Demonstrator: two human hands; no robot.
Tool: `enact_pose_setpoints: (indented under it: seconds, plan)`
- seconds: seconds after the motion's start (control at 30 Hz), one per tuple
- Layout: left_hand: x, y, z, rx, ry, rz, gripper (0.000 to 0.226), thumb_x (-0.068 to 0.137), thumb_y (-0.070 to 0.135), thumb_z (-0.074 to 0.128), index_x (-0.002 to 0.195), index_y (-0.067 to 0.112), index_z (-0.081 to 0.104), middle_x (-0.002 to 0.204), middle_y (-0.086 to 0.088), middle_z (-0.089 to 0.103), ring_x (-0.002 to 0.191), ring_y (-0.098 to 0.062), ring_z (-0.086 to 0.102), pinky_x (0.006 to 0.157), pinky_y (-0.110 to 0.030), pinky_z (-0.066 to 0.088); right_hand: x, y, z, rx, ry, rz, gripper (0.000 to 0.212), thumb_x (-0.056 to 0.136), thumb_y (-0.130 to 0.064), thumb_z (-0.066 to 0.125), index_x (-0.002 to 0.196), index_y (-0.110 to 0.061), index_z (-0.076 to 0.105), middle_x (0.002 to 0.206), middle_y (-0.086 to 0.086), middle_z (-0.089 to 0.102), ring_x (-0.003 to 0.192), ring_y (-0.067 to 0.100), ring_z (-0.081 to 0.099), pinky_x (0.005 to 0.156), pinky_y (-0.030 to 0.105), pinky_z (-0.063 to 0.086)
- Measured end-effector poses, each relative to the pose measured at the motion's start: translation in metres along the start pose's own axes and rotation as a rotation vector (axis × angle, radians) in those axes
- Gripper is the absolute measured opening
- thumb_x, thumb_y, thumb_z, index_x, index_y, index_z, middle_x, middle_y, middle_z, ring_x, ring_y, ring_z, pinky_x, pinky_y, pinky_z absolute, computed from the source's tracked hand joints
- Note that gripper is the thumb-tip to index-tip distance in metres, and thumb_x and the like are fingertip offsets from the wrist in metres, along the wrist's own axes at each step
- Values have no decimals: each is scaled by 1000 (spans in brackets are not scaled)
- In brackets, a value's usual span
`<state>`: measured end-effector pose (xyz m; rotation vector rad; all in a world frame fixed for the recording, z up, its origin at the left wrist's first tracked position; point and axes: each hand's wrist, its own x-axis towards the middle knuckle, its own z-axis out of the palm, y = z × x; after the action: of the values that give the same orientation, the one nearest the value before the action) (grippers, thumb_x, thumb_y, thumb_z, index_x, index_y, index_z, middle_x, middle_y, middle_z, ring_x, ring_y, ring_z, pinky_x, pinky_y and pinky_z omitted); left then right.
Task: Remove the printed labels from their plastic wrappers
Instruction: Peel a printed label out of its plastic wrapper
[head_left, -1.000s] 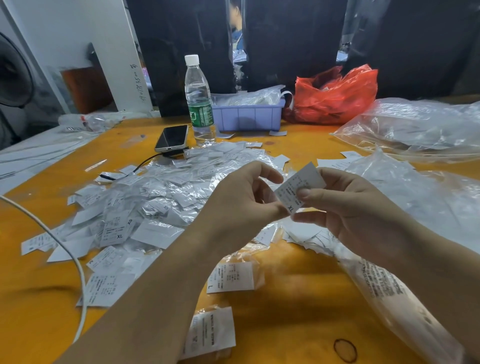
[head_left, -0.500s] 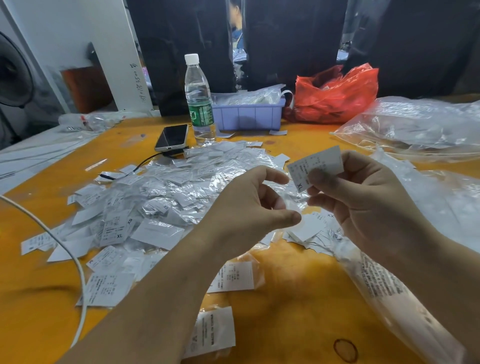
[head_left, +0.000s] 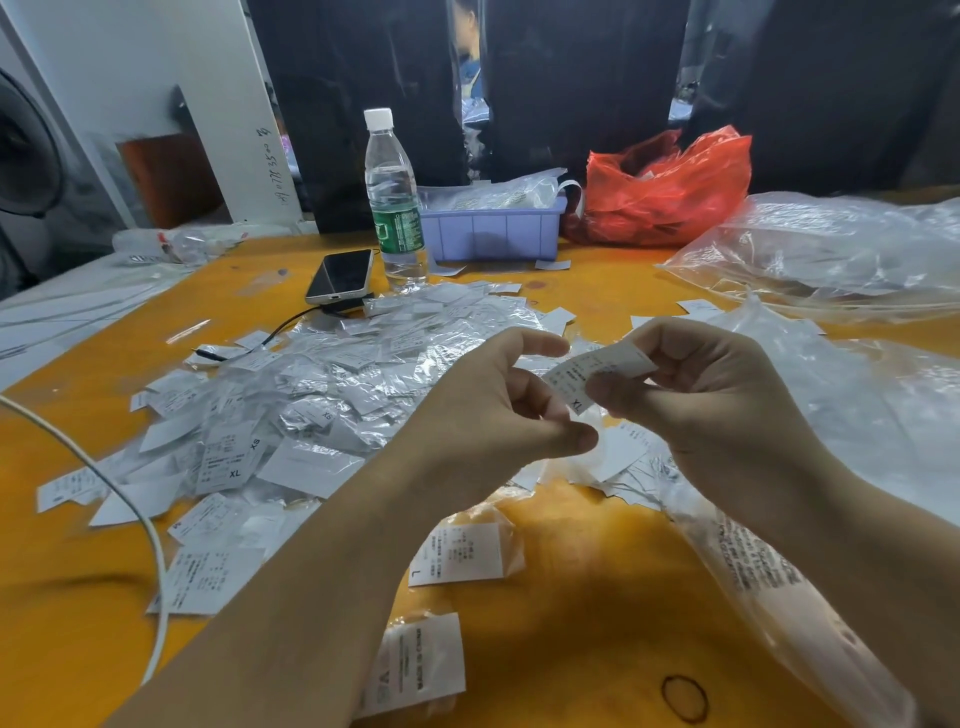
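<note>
My right hand (head_left: 727, 415) pinches a white printed label (head_left: 597, 371) marked XL between thumb and fingers, above the table's middle. My left hand (head_left: 493, 415) is curled right beside it, fingertips at the label's lower end. A scrap of clear plastic wrapper (head_left: 589, 454) shows by its thumb, which seems to pinch it. A big pile of wrapped labels (head_left: 322, 395) lies to the left on the orange table (head_left: 597, 623). Bare labels (head_left: 623, 452) lie under my hands. Two wrapped labels (head_left: 457, 556) (head_left: 415, 665) lie near the front.
A water bottle (head_left: 392, 202), a phone (head_left: 343, 275) with a cable, a lilac bin (head_left: 493, 234) and a red bag (head_left: 670, 192) stand at the back. Large clear bags (head_left: 831, 249) cover the right side. A white cable (head_left: 140, 519) curves along the left.
My right hand pulled the label up and to the right away from my left hand, then brought it back down close to the left fingertips.
</note>
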<state>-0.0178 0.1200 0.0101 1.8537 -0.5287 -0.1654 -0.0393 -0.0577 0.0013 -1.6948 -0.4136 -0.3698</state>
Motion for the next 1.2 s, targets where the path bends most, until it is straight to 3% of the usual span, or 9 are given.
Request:
enact_pose_setpoints:
  seconds: [0.13, 0.23, 0.3, 0.4, 0.53, 0.83, 0.97, 1.07, 1.2]
  plan:
    - [1, 0, -3, -22, 31, 10, 55, 78, 8, 79, 122, 29, 53, 76, -1, 71, 75, -16, 68, 74, -31, 57, 2, 0, -2, -58, 50, 12, 14, 79, -4, 76, 73, -14, 68, 72, 1, 70, 69, 17, 60, 67, 31, 47]
    - [2, -1, -5, -48, 54, 23, 47, 82, 7, 76, 114, 33, 54, 75, 3, 71, 70, -6, 67, 59, -14, 49, 2, -1, -2, -109, 76, 32, 13, 80, -7, 76, 73, -15, 69, 72, -1, 70, 66, 12, 59, 66, 30, 47]
    - [2, -1, -6, -64, 76, 29, 44, 84, 8, 74, 113, 34, 54, 76, 3, 71, 68, -4, 66, 57, -12, 46, 2, -2, -3, -120, 87, 52, 11, 81, -7, 75, 73, -14, 69, 72, 2, 70, 64, 12, 58, 65, 32, 48]
    - [3, -2, -6, -40, 96, 39, 40, 85, 11, 73, 111, 35, 54, 84, 1, 74, 69, -3, 66, 58, -13, 47, 2, -3, -3, -86, 79, 87, 8, 81, -4, 74, 76, -9, 69, 75, 10, 69, 63, 12, 58, 64, 32, 48]
    - [3, -3, -7, -39, 106, 44, 36, 86, 14, 72, 111, 34, 55, 86, 1, 74, 71, -4, 65, 59, -16, 50, 4, -3, -3, -46, 37, 121, 9, 80, 1, 73, 79, -8, 69, 71, 5, 69, 60, 8, 59, 58, 22, 48]
    - [2, -3, -6, -11, 122, 52, 30, 87, 16, 72, 108, 32, 57, 86, 2, 75, 73, -5, 66, 63, -16, 52, 3, 4, -2, -81, 5, 207, 25, 78, -8, 77, 97, -18, 64, 80, 9, 73, 66, 20, 65, 63, 32, 55]
    - [3, -3, -7, -48, 167, 42, 30, 87, 16, 72, 111, 27, 59, 85, 0, 75, 69, -5, 64, 62, -19, 53, 2, 2, 0, -131, 120, 133, 11, 86, -15, 71, 90, -23, 64, 81, 1, 73, 67, 15, 65, 69, 42, 57]
    - [6, -3, -7, -80, 191, 31, 29, 87, 16, 72, 110, 25, 59, 84, 0, 74, 68, -7, 65, 62, -22, 56, 1, -2, -2, -272, 160, 87, 9, 89, -22, 68, 80, -22, 66, 75, 0, 72, 66, 16, 64, 65, 42, 57]
    - [4, -3, -6, -123, 184, 15, 28, 86, 15, 73, 109, 24, 59, 86, -2, 75, 75, -12, 71, 64, -23, 57, 1, -6, -1, -241, 127, 111, 12, 87, -20, 70, 75, -18, 69, 68, 5, 67, 55, 15, 54, 54, 28, 48]
